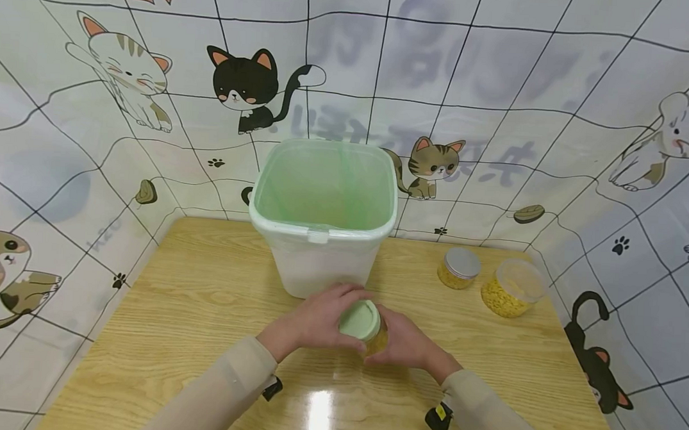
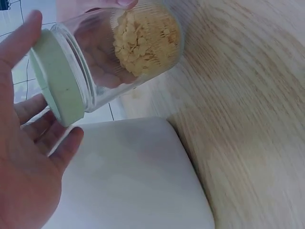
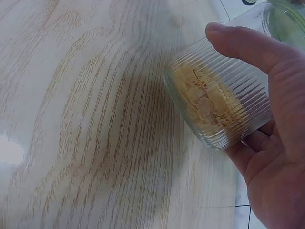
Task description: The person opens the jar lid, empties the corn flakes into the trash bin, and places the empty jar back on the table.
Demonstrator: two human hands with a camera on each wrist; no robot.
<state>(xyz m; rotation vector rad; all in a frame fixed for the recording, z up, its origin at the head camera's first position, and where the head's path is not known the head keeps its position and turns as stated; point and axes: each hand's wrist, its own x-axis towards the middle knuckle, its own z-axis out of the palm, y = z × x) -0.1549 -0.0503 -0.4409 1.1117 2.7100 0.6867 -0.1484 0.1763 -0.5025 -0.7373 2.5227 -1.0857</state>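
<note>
Two hands hold one small ribbed glass jar with a pale green round lid [image 1: 363, 325] just above the light wooden table [image 1: 200, 337]. The jar is tipped, and yellow flakes [image 2: 145, 40] sit heaped at its bottom end. The lid is on the jar.

The right hand [image 1: 408, 343] is wrapped round the ribbed glass body, with the thumb on top and the palm under it. The left hand [image 1: 317, 316] is at the lid end. Its thumb and fingers curl around the green lid, and the palm is a little apart from it.

Right behind the hands stands a big white plastic bin with a green bag inside [image 1: 323, 214]. Its top is open. The jar is held just in front of it.

Off to the right on the table are two more jars. One is a short jar with a silver lid [image 1: 459, 268]. Next to it is a clear tub with a clear lid [image 1: 511, 288], tipped on its side, full of yellow flakes.

Around the table hangs a white sheet with cartoon cats [image 1: 125, 77].
</note>
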